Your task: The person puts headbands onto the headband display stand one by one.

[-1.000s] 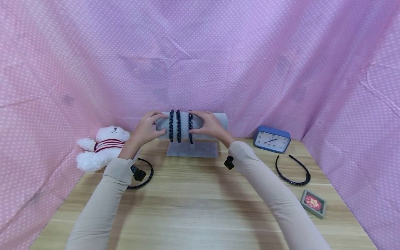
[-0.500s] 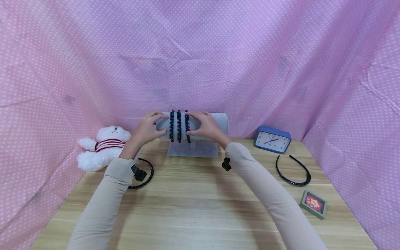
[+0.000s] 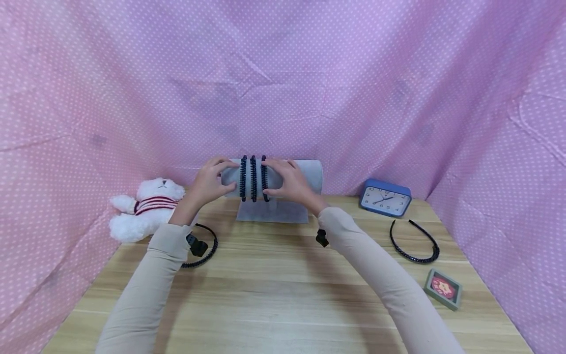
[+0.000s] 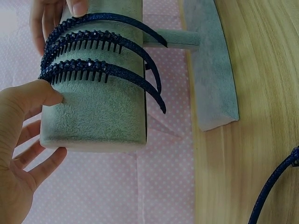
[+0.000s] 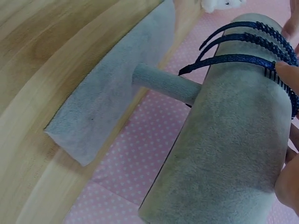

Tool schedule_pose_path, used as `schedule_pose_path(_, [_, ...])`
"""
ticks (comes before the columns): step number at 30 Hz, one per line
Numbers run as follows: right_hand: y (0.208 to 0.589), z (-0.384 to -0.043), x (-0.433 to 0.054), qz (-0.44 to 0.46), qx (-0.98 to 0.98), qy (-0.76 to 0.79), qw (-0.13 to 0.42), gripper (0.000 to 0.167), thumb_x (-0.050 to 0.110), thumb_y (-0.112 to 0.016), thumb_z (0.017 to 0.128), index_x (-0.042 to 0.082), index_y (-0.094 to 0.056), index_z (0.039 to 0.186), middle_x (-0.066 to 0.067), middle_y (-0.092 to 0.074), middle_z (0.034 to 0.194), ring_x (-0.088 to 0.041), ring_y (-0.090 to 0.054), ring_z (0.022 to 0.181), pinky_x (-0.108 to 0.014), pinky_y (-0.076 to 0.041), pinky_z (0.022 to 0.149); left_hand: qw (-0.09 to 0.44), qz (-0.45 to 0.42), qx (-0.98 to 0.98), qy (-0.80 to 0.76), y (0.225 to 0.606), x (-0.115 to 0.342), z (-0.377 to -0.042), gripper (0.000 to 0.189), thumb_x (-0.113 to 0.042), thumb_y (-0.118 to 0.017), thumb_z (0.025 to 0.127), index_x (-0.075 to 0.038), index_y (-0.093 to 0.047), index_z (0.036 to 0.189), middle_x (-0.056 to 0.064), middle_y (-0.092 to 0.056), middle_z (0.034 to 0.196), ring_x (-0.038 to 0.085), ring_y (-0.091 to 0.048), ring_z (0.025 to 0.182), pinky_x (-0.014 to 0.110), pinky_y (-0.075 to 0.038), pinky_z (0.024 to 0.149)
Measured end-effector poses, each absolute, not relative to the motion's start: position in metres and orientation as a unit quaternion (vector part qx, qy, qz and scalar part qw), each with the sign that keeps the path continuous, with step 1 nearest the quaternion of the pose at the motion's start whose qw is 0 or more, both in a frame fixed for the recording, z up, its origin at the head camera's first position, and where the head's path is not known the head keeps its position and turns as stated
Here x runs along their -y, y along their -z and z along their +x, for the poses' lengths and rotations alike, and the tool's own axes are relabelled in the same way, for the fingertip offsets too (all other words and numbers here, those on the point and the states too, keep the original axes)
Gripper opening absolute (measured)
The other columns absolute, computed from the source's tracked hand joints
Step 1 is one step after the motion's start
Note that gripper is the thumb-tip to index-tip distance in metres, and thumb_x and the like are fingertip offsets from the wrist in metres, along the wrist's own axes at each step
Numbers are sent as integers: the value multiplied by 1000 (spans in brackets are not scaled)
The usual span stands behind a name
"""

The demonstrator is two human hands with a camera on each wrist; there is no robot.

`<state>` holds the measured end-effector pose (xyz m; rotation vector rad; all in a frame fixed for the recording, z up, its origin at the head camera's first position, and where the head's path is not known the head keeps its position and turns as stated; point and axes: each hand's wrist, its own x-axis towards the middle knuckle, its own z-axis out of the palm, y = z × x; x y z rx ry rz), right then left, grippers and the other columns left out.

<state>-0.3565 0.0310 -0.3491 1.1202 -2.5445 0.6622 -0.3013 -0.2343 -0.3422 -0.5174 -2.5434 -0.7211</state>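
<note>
A grey, velvety headband stand stands at the back of the table, its padded roll lying sideways. Three dark, beaded headbands with comb teeth are hooked over the roll: a left one, a middle one and a right one. My left hand holds the roll's left end, thumb in front and fingers behind, close beside the left headband. With thumb and fingers spread along it, my right hand grips the right headband. In the right wrist view the thumb lies on that headband.
A white plush bear in a striped shirt lies at left, beside another headband partly behind the left wrist. At right are a blue clock, a headband and a small framed picture. Pink dotted cloth hangs behind.
My right hand has slid the right headband a little leftward along the roll, nearer the middle one. The left hand has stayed at the roll's end.
</note>
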Motion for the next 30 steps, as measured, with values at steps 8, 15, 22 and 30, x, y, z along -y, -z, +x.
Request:
schedule_pose_path(8, [357, -355, -31, 406, 872, -202, 186, 79, 43, -82, 85, 17, -47, 152, -7, -48, 156, -26, -41, 148, -53, -23, 127, 232, -190, 918, 261, 344, 235, -303, 44, -8, -79, 84, -4, -68, 126, 20, -59, 129, 39, -56, 115, 53, -57, 90])
schedule_pose_path(15, [358, -354, -32, 406, 872, -204, 183, 79, 43, -79, 88, 17, -44, 154, -7, -45, 158, -26, -38, 150, -51, -20, 128, 232, -187, 919, 258, 344, 234, -303, 45, -9, -79, 84, -4, -68, 127, 20, -60, 130, 39, -56, 115, 53, -57, 90])
schedule_pose_path(22, [357, -353, -33, 410, 869, -208, 181, 81, 42, -80, 87, 16, -43, 155, -8, -45, 159, -27, -38, 150, -52, -20, 128, 226, -186, 920, 260, 343, 234, -302, 45, -11, -79, 84, -6, -68, 127, 19, -59, 130, 38, -56, 116, 52, -57, 91])
schedule_pose_path(30, [355, -354, -37, 413, 868, -225, 157, 83, 41, -80, 87, 19, -40, 156, -8, -43, 160, -24, -39, 149, -51, -18, 129, 228, -189, 918, 263, 342, 234, -301, 44, -10, -78, 84, -5, -68, 127, 20, -60, 130, 38, -56, 115, 52, -56, 90])
